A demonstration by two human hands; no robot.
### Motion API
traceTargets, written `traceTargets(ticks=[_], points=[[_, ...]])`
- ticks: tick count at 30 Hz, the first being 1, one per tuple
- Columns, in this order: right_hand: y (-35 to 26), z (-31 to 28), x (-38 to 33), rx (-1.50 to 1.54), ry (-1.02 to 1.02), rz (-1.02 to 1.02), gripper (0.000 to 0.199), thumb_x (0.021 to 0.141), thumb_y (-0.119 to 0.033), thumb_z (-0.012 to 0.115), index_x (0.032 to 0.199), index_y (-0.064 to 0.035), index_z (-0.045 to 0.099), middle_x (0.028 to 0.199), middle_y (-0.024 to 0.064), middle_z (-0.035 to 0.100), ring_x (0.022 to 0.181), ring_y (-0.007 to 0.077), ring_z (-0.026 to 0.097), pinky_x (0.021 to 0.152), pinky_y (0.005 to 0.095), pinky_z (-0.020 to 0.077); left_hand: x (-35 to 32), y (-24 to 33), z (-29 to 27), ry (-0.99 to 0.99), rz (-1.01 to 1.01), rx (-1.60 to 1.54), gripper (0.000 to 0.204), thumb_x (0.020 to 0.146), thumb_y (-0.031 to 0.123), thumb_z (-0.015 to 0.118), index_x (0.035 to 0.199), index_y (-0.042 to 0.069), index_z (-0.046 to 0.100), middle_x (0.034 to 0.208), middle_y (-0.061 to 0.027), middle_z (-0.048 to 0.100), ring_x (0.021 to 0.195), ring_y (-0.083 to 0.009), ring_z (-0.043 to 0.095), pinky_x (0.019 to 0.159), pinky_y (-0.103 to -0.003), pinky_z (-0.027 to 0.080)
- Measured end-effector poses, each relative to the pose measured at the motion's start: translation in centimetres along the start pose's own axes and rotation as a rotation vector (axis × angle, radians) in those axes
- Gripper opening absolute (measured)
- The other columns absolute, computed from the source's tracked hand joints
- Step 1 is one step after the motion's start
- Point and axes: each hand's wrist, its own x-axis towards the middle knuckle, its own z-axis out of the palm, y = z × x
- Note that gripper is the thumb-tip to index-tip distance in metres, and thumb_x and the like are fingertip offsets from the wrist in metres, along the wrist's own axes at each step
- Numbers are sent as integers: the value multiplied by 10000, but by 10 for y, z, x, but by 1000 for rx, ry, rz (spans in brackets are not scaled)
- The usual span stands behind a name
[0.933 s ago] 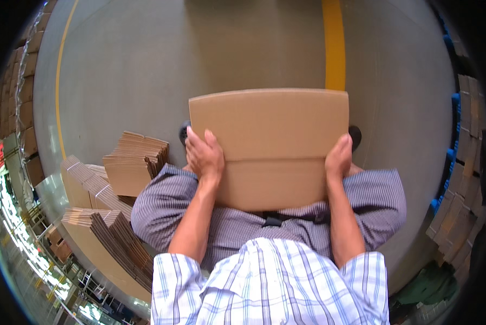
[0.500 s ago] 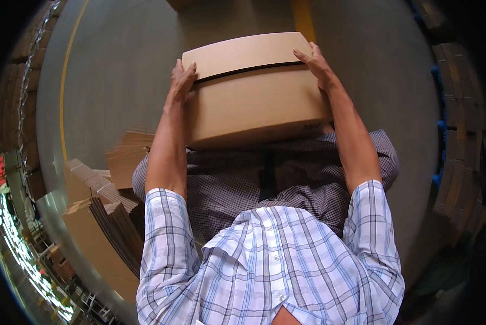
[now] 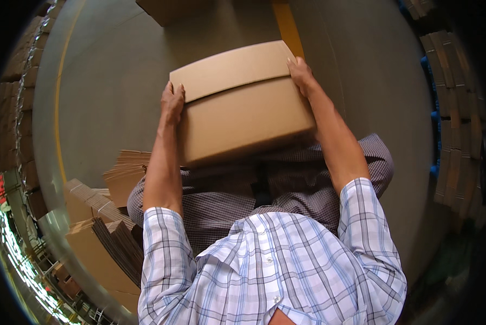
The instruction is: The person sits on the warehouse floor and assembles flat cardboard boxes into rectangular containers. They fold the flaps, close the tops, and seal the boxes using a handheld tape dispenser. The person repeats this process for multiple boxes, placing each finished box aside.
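Note:
A brown cardboard box [image 3: 248,119] is held in front of me above my knees, tilted a little with its right end farther away. Along its far side a flap [image 3: 232,67] lies nearly level with the top face, a thin dark gap between the two. My left hand [image 3: 172,103] grips the flap's left end, thumb on top and fingers over the side. At the right end my right hand [image 3: 302,76] grips the same way, its thumb on the flap's corner. The box's underside is hidden.
Bundled flat cardboard [image 3: 113,238] leans close by my left leg. Another brown box [image 3: 164,11] stands on the floor ahead. Stacks of flattened cartons [image 3: 454,119] line the right side, with more at the far left. Yellow lines [image 3: 59,119] mark the grey floor.
The box has shifted left and lower in the picture, and its left end has turned toward me. The dark gap beside the flap has narrowed. Both hands keep hold.

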Motion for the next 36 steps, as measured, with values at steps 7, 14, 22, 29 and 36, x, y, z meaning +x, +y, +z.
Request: traceTargets(ticks=[7, 14, 22, 29, 36], points=[[93, 7, -65, -132, 173, -16, 702, 996, -569, 265, 1315, -5, 535, 1316, 281, 543, 1258, 447, 481, 1041, 468, 386, -105, -30, 13, 26, -308, -362, 637, 1021, 387, 487, 1517, 69, 244, 1423, -139, 481, 1274, -246, 484, 1013, -363, 423], [104, -18, -109, -203, 73, 94, 729, 999, -593, 217, 1431, -41, 415, 1403, 267, 474, 1337, 418, 414, 1103, 442, 335, -125, -28, 13, -59, -287, -119, 634, 1011, 455, 468, 1479, 51, 331, 1396, -156, 512, 1255, -267, 498, 1030, -382, 402], [90, -28, -148, -306, 82, 98, 745, 1003, -599, 224, 1503, -51, 291, 1467, 243, 414, 1359, 418, 386, 1113, 425, 329, -112, -68, 25, 222, -320, -20, 619, 959, 559, 443, 1307, 64, 576, 1205, -178, 658, 1128, -339, 610, 960, -413, 453], [81, -20, -146, -362, 92, 117, 724, 1004, -597, 224, 1519, -91, 268, 1421, 249, 467, 1300, 438, 451, 1082, 449, 365, -120, -42, 37, 294, -333, 370, 586, 993, 566, 317, 1198, 80, 572, 1161, -212, 649, 1109, -429, 586, 918, -496, 456], [104, -14, -143, -389, 193, -70, 619, 1034, -510, 241, 1497, -107, 319, 1376, 227, 521, 1245, 429, 503, 1010, 457, 432, -138, -18, 45, 364, -276, 647, 528, 1017, 517, 277, 1113, 54, 513, 1090, -261, 634, 976, -478, 614, 817, -561, 481]])
